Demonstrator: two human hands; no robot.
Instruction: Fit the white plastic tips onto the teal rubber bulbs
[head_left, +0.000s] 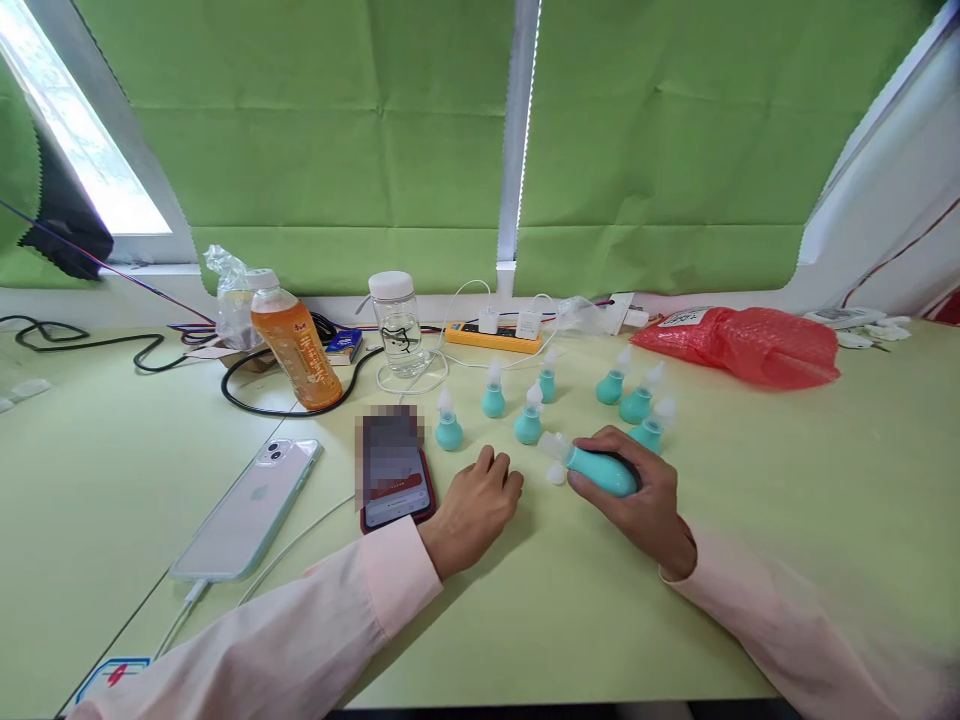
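Note:
My right hand (637, 495) is wrapped round a teal squeeze bulb (604, 472), which lies tilted with its clear nozzle pointing left. Just under that nozzle a small whitish piece (556, 473) rests on the table. My left hand (474, 508) lies on the table beside the dark phone, its fingers curled; whether anything is under them is hidden. Behind my hands stand several small teal bulbs with clear tips, among them one at the left (448, 432), one in the middle (528, 424) and one at the right (636, 404), the nearest right one partly behind my right hand.
A dark phone (396, 490) and a white phone (251, 510) lie left. Behind them stand an orange drink bottle (298, 350) and a clear jar (402, 330). A yellow power strip (491, 338), cables and a red plastic bag (772, 345) line the back of the green table (570, 640).

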